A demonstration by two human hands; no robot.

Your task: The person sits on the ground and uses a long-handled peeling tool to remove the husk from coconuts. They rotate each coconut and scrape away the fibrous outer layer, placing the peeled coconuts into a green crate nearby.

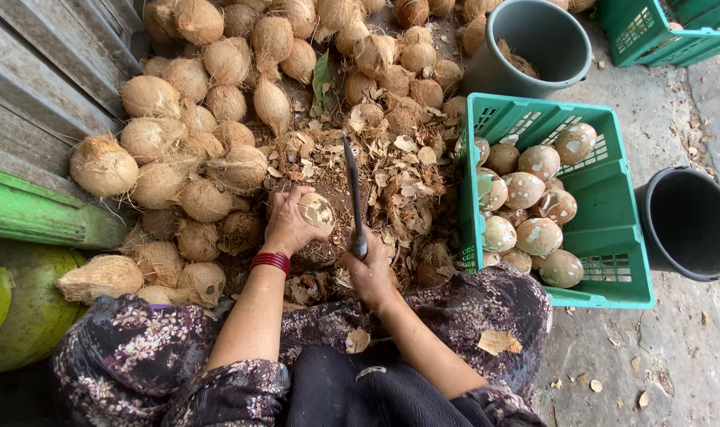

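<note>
My left hand (289, 221), with a red band at the wrist, grips a partly peeled coconut (318, 211) and holds it down on a heap of brown shell chips (392, 170). My right hand (368, 269) is closed around the handle of a long dark knife (352, 186). The blade points away from me, just right of the coconut. Both forearms reach out over my lap, which is covered in dark flowered cloth.
A big pile of husked brown coconuts (210, 103) lies left and ahead. A green crate (605, 229) on the right holds several peeled coconuts. Grey buckets stand behind it (534, 43) and at the far right (688, 225). A green cylinder (16, 304) sits at my left.
</note>
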